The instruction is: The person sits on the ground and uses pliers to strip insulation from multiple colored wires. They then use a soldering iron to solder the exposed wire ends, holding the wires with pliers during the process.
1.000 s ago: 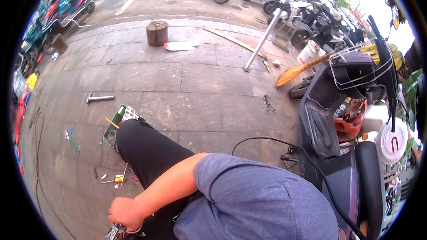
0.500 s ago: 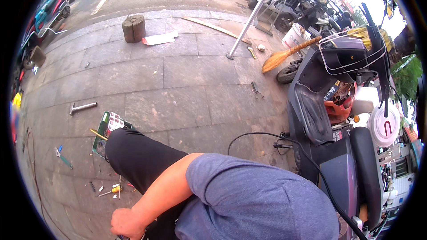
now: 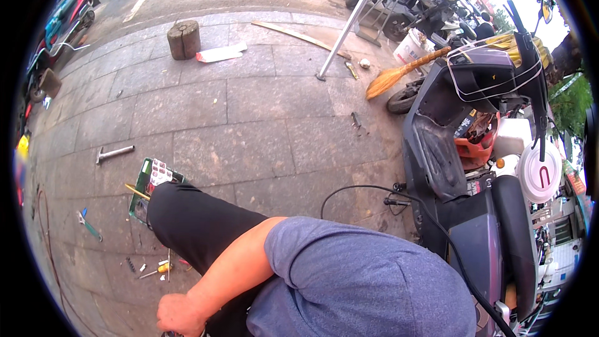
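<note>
Right hand [image 3: 181,314] is seen against a mostly hidden dark item [image 3: 169,334] at the lower edge, its grip cannot be told, and the yellow-handled screwdriver [image 3: 164,268] lying nearby on paving [image 3: 256,103] could be knocked away by a careless swing.

Stone paving [image 3: 106,302] gives room to pass L of R-hand fingers [image 3: 165,318]; above them in view, yellow-handled screwdriver [image 3: 164,268] obstructs, & trousered leg [image 3: 203,228] blocks upper R.
</note>
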Available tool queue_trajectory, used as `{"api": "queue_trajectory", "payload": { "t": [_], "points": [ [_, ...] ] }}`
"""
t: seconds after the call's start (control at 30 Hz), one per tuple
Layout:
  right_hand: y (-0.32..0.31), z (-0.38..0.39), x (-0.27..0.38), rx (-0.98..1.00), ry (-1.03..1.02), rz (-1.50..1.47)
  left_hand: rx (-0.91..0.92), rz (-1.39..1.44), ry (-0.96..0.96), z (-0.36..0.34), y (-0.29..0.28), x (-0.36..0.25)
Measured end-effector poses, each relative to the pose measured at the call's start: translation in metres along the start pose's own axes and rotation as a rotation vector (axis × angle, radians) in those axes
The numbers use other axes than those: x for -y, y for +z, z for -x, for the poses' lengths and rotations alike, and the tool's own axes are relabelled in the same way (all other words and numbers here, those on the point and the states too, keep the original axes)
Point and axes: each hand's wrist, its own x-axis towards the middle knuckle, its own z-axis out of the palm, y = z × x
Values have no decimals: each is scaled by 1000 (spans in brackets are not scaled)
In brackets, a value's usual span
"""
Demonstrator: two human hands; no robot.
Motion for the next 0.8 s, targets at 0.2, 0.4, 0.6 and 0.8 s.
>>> {"api": "queue_trajectory", "payload": {
  "t": [0.2,0.4,0.6,0.8],
  "points": [
    [38,5,-1,-213,64,0,107,-40,143,-10,-32,26],
    [37,2,20,-99,-2,-141,192,37,99,-13,-95,39],
    [13,-6,24,88,47,-134,49,552,-144,17,-74,33],
    [24,-14,45,135,-88,65,164,471,33,21,-86,21]
  ]
}}
